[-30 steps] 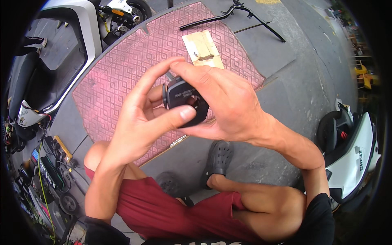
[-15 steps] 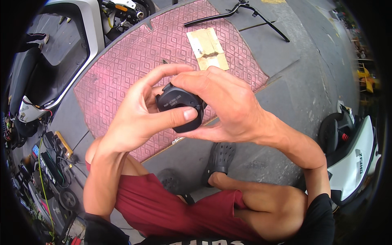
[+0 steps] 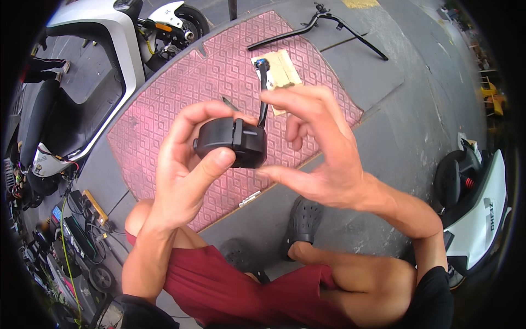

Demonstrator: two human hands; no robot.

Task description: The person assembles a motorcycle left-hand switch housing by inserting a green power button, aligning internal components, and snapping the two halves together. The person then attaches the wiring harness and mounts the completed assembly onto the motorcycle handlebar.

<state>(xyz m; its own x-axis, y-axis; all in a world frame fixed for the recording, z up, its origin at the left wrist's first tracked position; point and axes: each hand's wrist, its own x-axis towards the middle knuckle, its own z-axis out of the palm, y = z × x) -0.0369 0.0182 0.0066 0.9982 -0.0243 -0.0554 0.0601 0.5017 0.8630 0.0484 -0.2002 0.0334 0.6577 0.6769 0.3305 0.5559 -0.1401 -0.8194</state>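
My left hand [image 3: 185, 170] holds a black handlebar switch housing [image 3: 216, 135], with the thumb across its lower side and the fingers behind it. A seam runs down the rounded plastic body. From its right end a short black cable [image 3: 263, 101] rises, ending in a connector with a bit of blue. My right hand [image 3: 335, 162] is open just right of the housing, thumb and fingers spread around a gap. Its thumb tip comes close to the housing's lower right corner; whether they touch I cannot tell. The index fingertip is beside the cable.
A pink patterned mat [image 3: 164, 126] lies below my hands, bearing a torn cardboard piece [image 3: 287, 68] and a small white strip [image 3: 250, 198]. A black handlebar [image 3: 318, 19] lies across its far edge. Scooters stand left and right; a yellow power strip [image 3: 95, 207] and cables lie lower left.
My right hand has let go of the housing and drawn back to the right, its fingers spreading. The housing has turned in my left hand, bringing its seam and cable into view.
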